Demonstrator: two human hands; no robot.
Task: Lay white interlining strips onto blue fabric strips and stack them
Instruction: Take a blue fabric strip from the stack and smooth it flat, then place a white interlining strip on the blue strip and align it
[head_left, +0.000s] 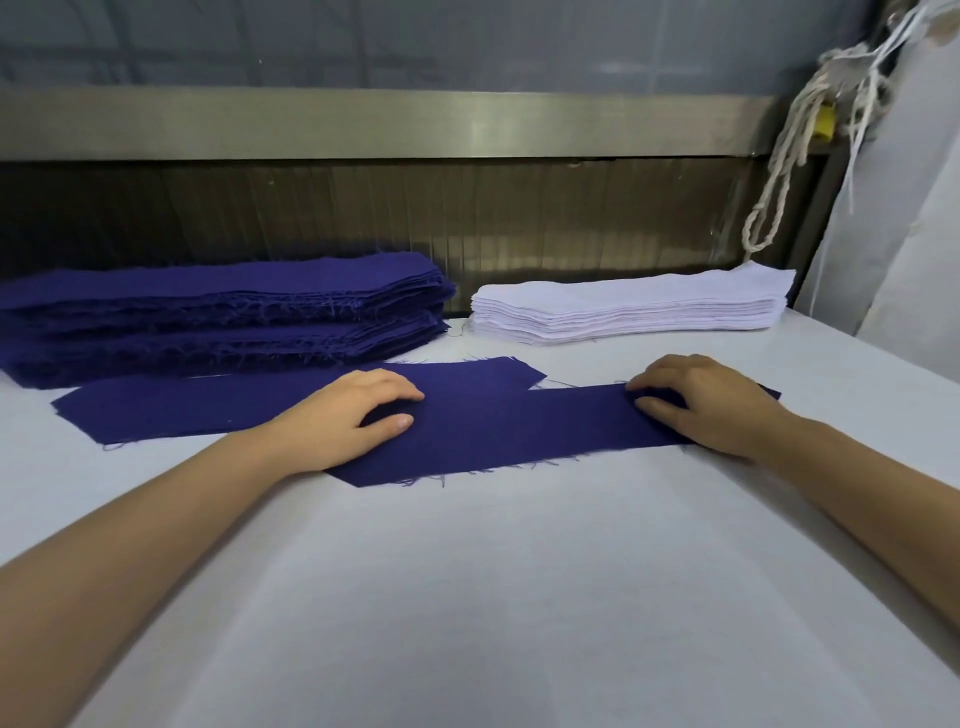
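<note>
Both hands down on near blue strip (519, 431). Left hand (358, 415) rests relaxed on its left end, fingers loose. Right hand (711, 405) on right end, fingers bent, tips on cloth; pinching or just pressing, cannot tell. Strip lies flat on white table (493, 597), overlapping second blue strip (208, 410). Behind: blue stack (218, 317) left, white interlining stack (628, 306) right.

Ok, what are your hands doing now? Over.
Left hand and right hand press the front blue fabric strip. No interlining on it yet. White interlining stack behind, way clear.
</note>
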